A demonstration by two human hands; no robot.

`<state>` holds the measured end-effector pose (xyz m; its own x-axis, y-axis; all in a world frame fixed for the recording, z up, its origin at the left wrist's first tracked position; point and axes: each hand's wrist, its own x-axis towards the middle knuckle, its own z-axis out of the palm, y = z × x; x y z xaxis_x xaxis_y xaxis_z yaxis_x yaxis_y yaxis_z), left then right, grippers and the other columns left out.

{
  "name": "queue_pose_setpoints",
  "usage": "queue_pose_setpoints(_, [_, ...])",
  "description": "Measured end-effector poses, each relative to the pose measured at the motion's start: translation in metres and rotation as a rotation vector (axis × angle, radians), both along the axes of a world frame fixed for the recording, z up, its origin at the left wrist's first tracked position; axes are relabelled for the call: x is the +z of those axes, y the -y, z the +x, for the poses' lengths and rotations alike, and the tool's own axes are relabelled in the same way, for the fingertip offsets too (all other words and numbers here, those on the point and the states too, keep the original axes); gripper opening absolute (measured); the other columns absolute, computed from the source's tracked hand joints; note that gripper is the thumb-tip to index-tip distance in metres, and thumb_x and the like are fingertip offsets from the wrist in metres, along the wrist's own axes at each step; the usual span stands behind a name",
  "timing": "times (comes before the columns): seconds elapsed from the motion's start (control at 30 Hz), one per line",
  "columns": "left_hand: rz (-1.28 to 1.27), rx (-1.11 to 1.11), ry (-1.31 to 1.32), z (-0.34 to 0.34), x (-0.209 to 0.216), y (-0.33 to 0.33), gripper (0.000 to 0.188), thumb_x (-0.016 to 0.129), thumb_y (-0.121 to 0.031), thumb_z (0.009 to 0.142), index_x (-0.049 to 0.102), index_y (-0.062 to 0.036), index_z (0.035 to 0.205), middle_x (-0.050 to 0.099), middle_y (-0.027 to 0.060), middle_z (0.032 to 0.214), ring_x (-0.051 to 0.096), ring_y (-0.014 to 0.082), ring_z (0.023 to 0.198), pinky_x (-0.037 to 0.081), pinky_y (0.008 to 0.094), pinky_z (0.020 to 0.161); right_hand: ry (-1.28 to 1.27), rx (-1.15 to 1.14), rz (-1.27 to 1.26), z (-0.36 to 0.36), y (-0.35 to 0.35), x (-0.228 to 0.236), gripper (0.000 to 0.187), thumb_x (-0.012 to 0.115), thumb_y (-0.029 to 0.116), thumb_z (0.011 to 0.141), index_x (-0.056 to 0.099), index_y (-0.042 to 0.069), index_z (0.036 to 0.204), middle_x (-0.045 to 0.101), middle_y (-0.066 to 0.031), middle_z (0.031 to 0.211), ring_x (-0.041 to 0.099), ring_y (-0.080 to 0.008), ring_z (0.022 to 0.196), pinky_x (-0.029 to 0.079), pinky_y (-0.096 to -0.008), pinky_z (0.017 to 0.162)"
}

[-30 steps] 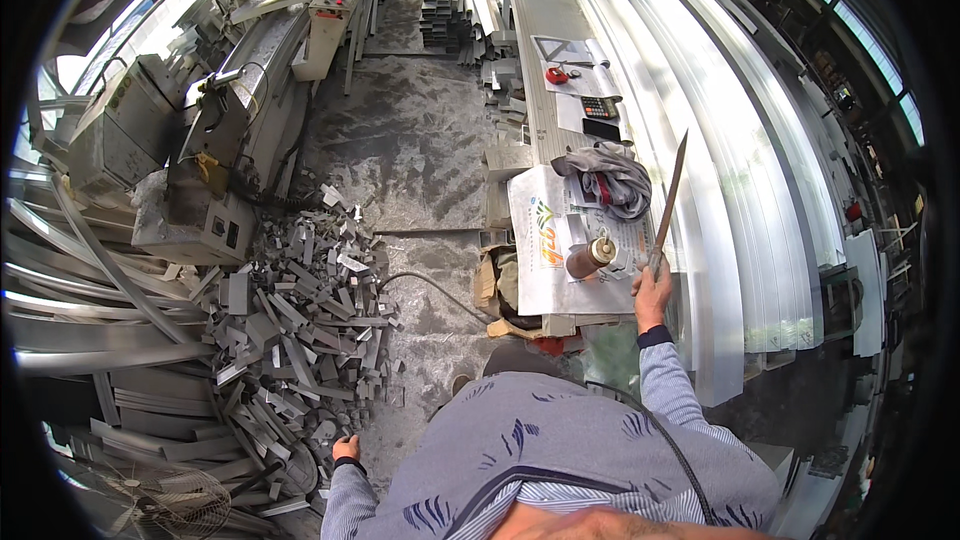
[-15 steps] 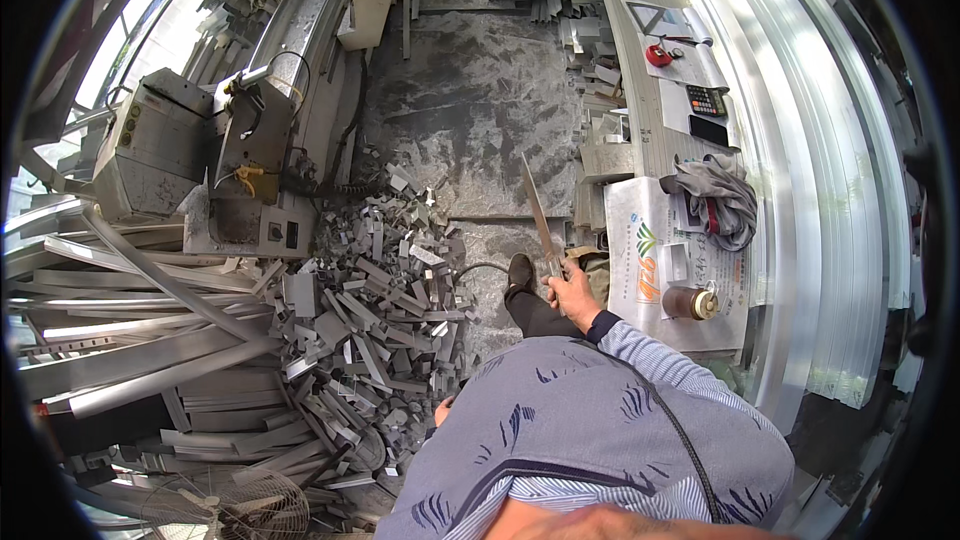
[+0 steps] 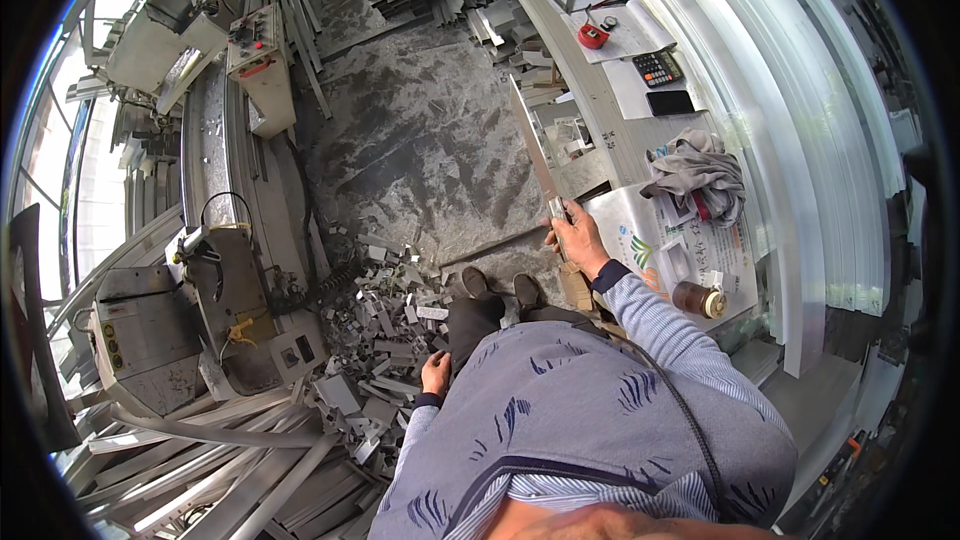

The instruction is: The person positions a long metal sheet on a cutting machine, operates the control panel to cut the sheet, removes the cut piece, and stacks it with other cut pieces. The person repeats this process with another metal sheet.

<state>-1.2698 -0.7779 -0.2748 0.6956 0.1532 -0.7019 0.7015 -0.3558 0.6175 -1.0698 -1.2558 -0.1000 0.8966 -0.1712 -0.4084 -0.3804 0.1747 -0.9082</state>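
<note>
A long, thin, flat metal strip [image 3: 530,135] points away from me, its near end gripped in my right hand [image 3: 580,240]. That hand is closed round it beside the edge of the bench, close to a printed white sheet [image 3: 615,210]. My left hand [image 3: 436,372] hangs low at my side above the heap of metal offcuts [image 3: 385,325]. Its fingers are loosely bent with the thumb apart, and nothing shows in them. On the sheet lies a jar of brown liquid with a gold lid [image 3: 700,300], next to a crumpled grey cloth [image 3: 695,175].
Along the bench lie a black phone [image 3: 669,102], a calculator [image 3: 657,69], a red tape measure [image 3: 592,36] and papers. A cutting machine [image 3: 150,340] stands left. Long metal profiles [image 3: 230,470] fill the lower left; more are stacked at the far end.
The view has turned, and I stand nearer the bench. My right hand still grips the strip, now beside the bench edge. My left hand has come into fuller view.
</note>
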Motion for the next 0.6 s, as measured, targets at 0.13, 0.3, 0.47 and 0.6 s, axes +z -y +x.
queue_pose_setpoints(0.13, [0.183, -0.353, 0.029, 0.096, -0.036, -0.015, 0.047, 0.072, -0.038, 0.100, 0.075, 0.0000, 0.128, 0.080, 0.0172, 0.114, 0.076, 0.0230, 0.106, 0.057, 0.0345, 0.094, -0.084, -0.222, -0.033, 0.016, 0.019, -0.006, 0.037, 0.057, 0.009, 0.103, 0.058, 0.003, 0.140, 0.074, -0.0086, 0.103, 0.066, -0.0118, 0.068, 0.055, -0.0267, 0.055])
queue_pose_setpoints(0.3, [0.027, -0.468, 0.114, 0.239, -0.057, -0.073, 0.050, 0.072, -0.039, 0.100, 0.074, 0.0006, 0.130, 0.078, 0.0188, 0.120, 0.075, 0.0240, 0.110, 0.056, 0.0338, 0.095, -0.175, -0.474, -0.164, 0.048, 0.008, -0.017, 0.048, 0.067, 0.008, 0.096, 0.058, 0.004, 0.143, 0.068, -0.0036, 0.089, 0.062, -0.0110, 0.062, 0.049, -0.0277, 0.050])
queue_pose_setpoints(0.47, [0.104, -0.396, 0.067, 0.373, -0.023, -0.119, 0.055, 0.074, -0.033, 0.096, 0.068, 0.0040, 0.136, 0.080, 0.0152, 0.109, 0.077, 0.0200, 0.090, 0.060, 0.0322, 0.074, -0.229, -0.610, -0.037, 0.118, -0.027, -0.010, 0.060, 0.067, 0.006, 0.094, 0.051, 0.003, 0.151, 0.066, -0.0053, 0.088, 0.060, -0.0127, 0.059, 0.047, -0.0281, 0.048])
queue_pose_setpoints(0.6, [0.118, -0.384, 0.093, 0.452, -0.008, -0.146, 0.054, 0.074, -0.032, 0.095, 0.069, 0.0053, 0.133, 0.080, 0.0161, 0.109, 0.076, 0.0206, 0.085, 0.060, 0.0339, 0.073, -0.157, -0.575, -0.080, 0.181, -0.039, 0.001, 0.060, 0.067, 0.007, 0.094, 0.051, 0.003, 0.152, 0.066, -0.0053, 0.088, 0.060, -0.0124, 0.061, 0.048, -0.0286, 0.050])
